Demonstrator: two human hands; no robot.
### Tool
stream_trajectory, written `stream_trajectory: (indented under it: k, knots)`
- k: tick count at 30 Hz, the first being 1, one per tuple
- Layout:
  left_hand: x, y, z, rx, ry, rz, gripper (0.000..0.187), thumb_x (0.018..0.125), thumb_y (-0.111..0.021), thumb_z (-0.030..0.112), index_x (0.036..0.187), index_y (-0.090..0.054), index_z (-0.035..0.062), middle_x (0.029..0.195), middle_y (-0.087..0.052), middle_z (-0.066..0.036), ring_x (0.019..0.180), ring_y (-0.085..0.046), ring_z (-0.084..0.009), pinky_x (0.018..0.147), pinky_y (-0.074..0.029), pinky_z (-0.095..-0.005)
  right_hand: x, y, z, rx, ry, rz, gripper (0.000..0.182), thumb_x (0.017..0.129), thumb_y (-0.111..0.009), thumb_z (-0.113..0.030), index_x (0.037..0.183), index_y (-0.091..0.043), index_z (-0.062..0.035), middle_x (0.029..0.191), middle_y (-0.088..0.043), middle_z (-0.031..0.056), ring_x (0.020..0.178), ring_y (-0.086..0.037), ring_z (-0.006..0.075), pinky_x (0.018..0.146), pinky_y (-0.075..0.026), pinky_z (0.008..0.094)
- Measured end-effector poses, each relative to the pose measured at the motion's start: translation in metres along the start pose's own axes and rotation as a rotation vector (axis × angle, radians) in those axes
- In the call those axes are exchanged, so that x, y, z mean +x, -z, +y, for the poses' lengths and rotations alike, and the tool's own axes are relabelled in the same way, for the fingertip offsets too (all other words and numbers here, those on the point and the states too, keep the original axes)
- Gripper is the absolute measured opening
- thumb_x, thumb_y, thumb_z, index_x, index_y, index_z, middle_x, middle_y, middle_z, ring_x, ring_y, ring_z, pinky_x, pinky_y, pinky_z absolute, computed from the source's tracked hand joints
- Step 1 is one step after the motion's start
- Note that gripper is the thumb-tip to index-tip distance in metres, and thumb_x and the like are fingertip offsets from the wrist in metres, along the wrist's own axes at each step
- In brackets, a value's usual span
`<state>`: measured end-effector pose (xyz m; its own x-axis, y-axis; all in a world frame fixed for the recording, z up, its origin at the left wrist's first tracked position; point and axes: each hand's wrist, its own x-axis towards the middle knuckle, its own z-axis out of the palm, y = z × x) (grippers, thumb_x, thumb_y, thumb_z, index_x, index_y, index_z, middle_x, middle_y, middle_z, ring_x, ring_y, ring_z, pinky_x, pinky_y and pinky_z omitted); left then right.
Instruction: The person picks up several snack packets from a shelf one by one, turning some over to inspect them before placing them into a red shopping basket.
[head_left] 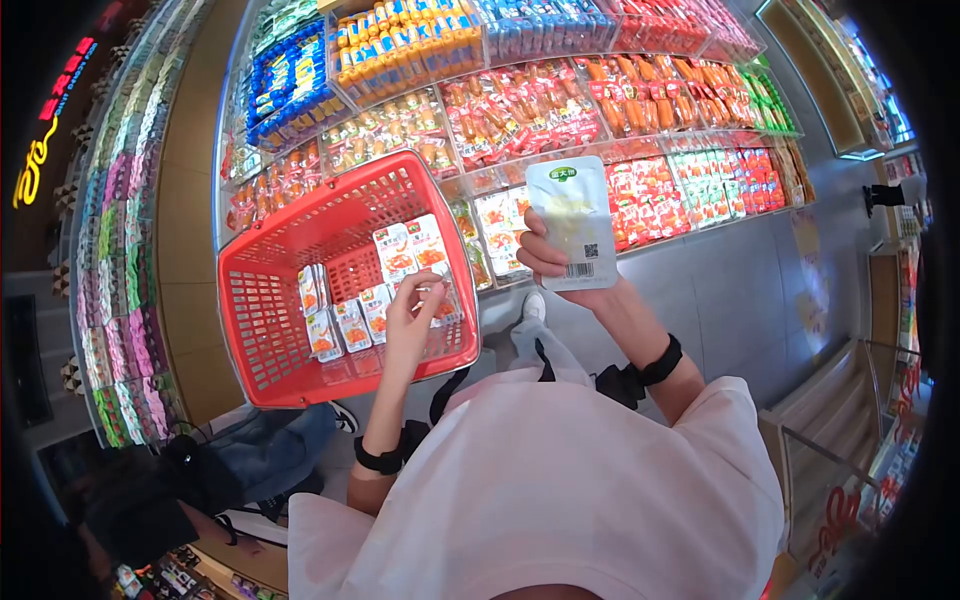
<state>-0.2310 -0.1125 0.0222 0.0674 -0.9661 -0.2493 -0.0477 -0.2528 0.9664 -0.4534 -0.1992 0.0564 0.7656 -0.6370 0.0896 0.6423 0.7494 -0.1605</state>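
Note:
My right hand (548,255) is closed around a white snack pouch (578,215) held upright, with its green logo, barcode and square code facing me. Over the red shopping basket (455,215), my left hand (408,312) has its fingers curled together at the right side, close to the small packets inside. Whether something sits between those fingertips I cannot make out. Several white packets with orange food pictures (352,322) stand in a row in the basket. More of the same kind (408,245) lie against its far right wall.
Tiered clear bins ahead hold red-wrapped snacks (520,110), yellow packs (400,45) and blue packs (290,85). Another person's jeans-clad leg (270,450) is beside the basket at lower left. Shelves of colourful packets (125,260) run along the left. A wooden display (830,410) stands at right.

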Motion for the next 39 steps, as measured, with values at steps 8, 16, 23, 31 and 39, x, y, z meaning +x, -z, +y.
stream_trajectory:
  k: [8,16,23,31,39]
  knots:
    - [-0.002,0.0,-0.004,0.043,0.009,-0.033,0.015,0.087,-0.054,0.013,0.097,-0.053,0.0008,0.085,-0.057,-0.003,0.077,-0.054,-0.0079,0.069,-0.043,-0.0221,0.014,0.002,0.007,0.024,-0.059,-0.047,0.032,0.089,-0.041,-0.034,0.087,-0.043,-0.0022,0.055,-0.037,0.0034,0.05,-0.037,0.0123,0.056,-0.051,0.0263]
    - [-0.003,0.004,0.001,0.009,0.008,-0.04,0.015,0.087,-0.054,0.012,0.097,-0.054,0.0009,0.084,-0.057,-0.002,0.074,-0.052,-0.0071,0.066,-0.043,-0.0214,0.018,-0.009,0.016,-0.094,-0.064,-0.029,0.037,0.087,-0.042,-0.041,0.085,-0.043,-0.003,0.053,-0.039,0.0037,0.048,-0.038,0.0131,0.051,-0.047,0.0236]
    - [-0.008,0.016,-0.003,0.016,0.009,-0.022,0.015,0.087,-0.053,0.013,0.097,-0.054,0.0017,0.085,-0.058,-0.003,0.075,-0.053,-0.0071,0.064,-0.042,-0.0209,0.026,-0.018,0.029,-0.178,-0.124,-0.059,0.038,0.086,-0.042,-0.041,0.082,-0.042,-0.0039,0.052,-0.039,0.0043,0.048,-0.037,0.0125,0.04,-0.03,0.0209]
    - [-0.02,0.039,-0.017,-0.032,-0.019,0.029,0.018,0.088,-0.052,0.015,0.1,-0.054,0.0015,0.085,-0.06,-0.005,0.077,-0.055,-0.0077,0.064,-0.043,-0.0211,0.043,-0.03,0.051,-0.18,-0.192,-0.097,0.032,0.089,-0.042,-0.035,0.082,-0.045,-0.0033,0.052,-0.041,0.0042,0.047,-0.039,0.012,0.04,-0.029,0.0197]
    - [-0.05,0.067,0.002,-0.222,-0.057,-0.008,0.028,0.09,-0.05,0.021,0.106,-0.051,-0.0031,0.095,-0.059,-0.009,0.082,-0.056,-0.0094,0.064,-0.044,-0.0221,0.065,-0.02,0.094,-1.518,-0.049,0.545,0.019,0.092,-0.045,-0.019,0.088,-0.052,-0.002,0.057,-0.049,-0.0008,0.045,-0.042,0.0039,0.04,-0.033,0.021]
